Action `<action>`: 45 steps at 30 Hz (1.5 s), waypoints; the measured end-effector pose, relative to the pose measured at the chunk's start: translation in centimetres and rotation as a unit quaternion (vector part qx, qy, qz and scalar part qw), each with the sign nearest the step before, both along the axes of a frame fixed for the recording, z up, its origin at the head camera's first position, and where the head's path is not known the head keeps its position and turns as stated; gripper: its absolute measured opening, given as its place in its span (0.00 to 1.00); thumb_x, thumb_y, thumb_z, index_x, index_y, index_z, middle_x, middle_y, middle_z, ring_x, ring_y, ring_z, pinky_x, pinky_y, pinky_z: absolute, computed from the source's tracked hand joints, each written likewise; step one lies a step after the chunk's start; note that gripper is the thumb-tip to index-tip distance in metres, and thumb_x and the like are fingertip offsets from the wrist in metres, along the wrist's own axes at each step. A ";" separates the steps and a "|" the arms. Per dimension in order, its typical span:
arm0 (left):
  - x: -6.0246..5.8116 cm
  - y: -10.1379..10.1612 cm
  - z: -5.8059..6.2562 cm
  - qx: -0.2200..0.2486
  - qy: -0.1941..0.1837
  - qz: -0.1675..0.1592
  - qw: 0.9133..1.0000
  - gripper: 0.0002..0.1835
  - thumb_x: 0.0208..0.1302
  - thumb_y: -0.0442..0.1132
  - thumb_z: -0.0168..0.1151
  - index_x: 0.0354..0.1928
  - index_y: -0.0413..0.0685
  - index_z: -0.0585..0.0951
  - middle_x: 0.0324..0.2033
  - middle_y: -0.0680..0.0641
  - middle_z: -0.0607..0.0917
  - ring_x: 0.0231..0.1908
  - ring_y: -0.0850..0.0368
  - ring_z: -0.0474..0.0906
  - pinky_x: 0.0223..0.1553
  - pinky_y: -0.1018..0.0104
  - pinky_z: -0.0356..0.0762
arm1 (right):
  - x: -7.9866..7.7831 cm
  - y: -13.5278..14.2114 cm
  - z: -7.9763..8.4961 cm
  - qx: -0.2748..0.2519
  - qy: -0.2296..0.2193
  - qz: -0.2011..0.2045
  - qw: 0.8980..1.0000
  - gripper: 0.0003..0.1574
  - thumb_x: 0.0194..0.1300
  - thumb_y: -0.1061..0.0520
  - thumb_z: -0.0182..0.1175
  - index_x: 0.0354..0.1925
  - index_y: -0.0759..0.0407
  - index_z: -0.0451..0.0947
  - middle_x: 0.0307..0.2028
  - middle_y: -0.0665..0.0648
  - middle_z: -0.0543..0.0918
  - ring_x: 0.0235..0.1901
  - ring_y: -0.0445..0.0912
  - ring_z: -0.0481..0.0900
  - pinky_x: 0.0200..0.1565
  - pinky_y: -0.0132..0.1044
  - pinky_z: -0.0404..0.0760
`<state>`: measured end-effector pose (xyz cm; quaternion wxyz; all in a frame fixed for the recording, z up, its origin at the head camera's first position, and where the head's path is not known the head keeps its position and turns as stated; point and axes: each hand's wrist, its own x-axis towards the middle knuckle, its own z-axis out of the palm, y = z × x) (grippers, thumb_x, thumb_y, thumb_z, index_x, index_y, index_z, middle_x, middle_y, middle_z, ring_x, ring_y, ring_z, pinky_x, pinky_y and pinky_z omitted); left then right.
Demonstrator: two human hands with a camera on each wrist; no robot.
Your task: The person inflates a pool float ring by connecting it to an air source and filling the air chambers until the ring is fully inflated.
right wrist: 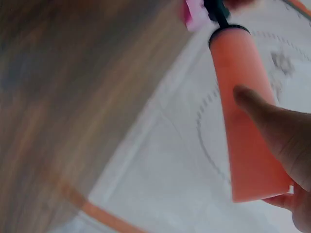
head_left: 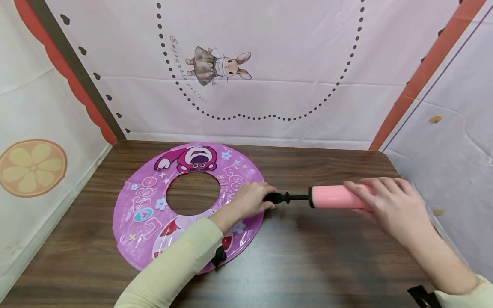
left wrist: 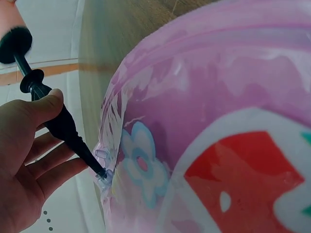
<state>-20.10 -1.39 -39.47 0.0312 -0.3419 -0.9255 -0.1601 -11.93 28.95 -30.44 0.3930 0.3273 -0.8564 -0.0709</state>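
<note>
A purple inflatable swim ring (head_left: 127, 218) with printed bears and letters lies on the table, puffed out with some creases. My left hand (head_left: 250, 199) holds the black end piece (left wrist: 58, 121) of a hand pump between thumb and fingers, beside the ring's right edge. In the left wrist view, its narrow tip meets the clear valve (left wrist: 105, 178) on the ring. My right hand (head_left: 396, 207) grips the pump's pink barrel (head_left: 331, 196), thumb along one side. A length of thin black rod (head_left: 299, 197) shows between barrel and end piece.
The dark wood-grain table (head_left: 308, 265) runs back to a printed cloth (head_left: 300, 51) with a rabbit picture. More cloth hangs at the left side (head_left: 31, 102) and the right side (head_left: 454, 141), close to the right hand.
</note>
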 end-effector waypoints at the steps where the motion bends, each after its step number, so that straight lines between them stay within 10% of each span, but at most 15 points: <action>1: 0.0 0.0 0.0 0.000 0.000 0.001 1.000 0.21 0.54 0.49 0.65 0.52 0.55 0.79 0.44 0.52 0.83 0.42 0.56 0.80 0.43 0.61 0.77 | 0.4 0.6 0.5 -0.004 -0.003 -0.006 1.000 0.33 0.69 0.34 0.34 0.48 0.50 0.78 0.33 0.60 0.80 0.33 0.59 0.76 0.36 0.54 0.70; 8: 0.2 0.1 -0.2 0.004 0.008 0.001 1.000 0.21 0.54 0.49 0.66 0.51 0.55 0.79 0.42 0.52 0.83 0.38 0.58 0.79 0.40 0.62 0.77 | 2.2 3.5 2.6 -0.018 -0.026 -0.045 0.998 0.39 0.67 0.30 0.29 0.47 0.50 0.78 0.33 0.58 0.80 0.33 0.59 0.76 0.40 0.55 0.70; 27: 0.1 -0.1 -0.6 0.001 0.039 -0.018 0.999 0.19 0.55 0.48 0.66 0.49 0.54 0.80 0.40 0.52 0.82 0.37 0.59 0.79 0.40 0.62 0.77 | -1.2 -3.8 -3.3 0.056 -0.040 -0.005 0.998 0.31 0.48 0.40 0.54 0.50 0.52 0.74 0.30 0.61 0.76 0.31 0.57 0.75 0.32 0.50 0.70; 34: -0.1 -0.1 -0.4 0.007 -0.002 -0.008 1.000 0.20 0.55 0.47 0.65 0.51 0.53 0.79 0.44 0.52 0.82 0.42 0.58 0.79 0.44 0.63 0.77 | -0.4 -1.9 -1.4 0.032 -0.031 -0.003 0.999 0.34 0.69 0.34 0.31 0.50 0.50 0.76 0.33 0.60 0.79 0.34 0.58 0.75 0.33 0.52 0.69; 45: -0.1 -0.4 -0.4 0.022 0.004 -0.009 1.000 0.20 0.56 0.46 0.65 0.51 0.52 0.78 0.43 0.50 0.83 0.40 0.57 0.80 0.44 0.62 0.77 | 2.4 2.1 3.8 -0.011 -0.057 -0.071 0.996 0.43 0.65 0.27 0.25 0.45 0.50 0.79 0.31 0.57 0.80 0.32 0.59 0.76 0.37 0.54 0.69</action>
